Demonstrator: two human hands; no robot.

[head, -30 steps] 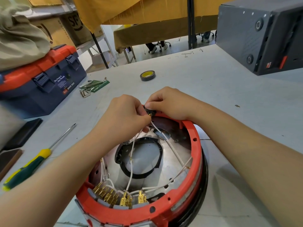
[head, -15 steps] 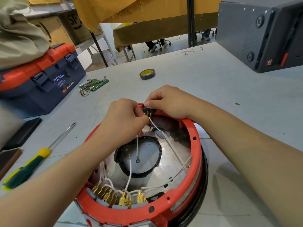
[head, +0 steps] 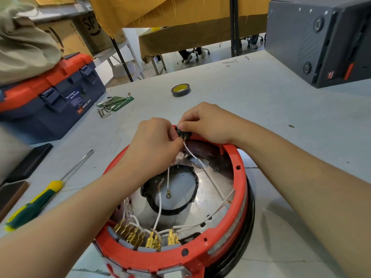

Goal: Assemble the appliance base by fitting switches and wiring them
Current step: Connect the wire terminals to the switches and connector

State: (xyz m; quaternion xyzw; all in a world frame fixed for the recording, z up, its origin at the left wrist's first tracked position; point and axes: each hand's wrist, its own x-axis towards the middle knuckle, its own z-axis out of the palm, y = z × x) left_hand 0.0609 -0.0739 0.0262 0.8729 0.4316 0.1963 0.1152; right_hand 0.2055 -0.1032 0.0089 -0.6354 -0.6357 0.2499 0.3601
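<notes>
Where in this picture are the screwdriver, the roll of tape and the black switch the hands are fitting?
screwdriver point(head: 38, 205): head view, on its green and yellow handle.
roll of tape point(head: 180, 90): head view, on the roll's near outer side.
black switch point(head: 183, 134): head view, on its body between both hands' fingertips.

hands point(head: 154, 141) 2 | screwdriver point(head: 36, 205) 1 | tape roll point(head: 180, 90) 1 | toolbox point(head: 50, 99) 1
</notes>
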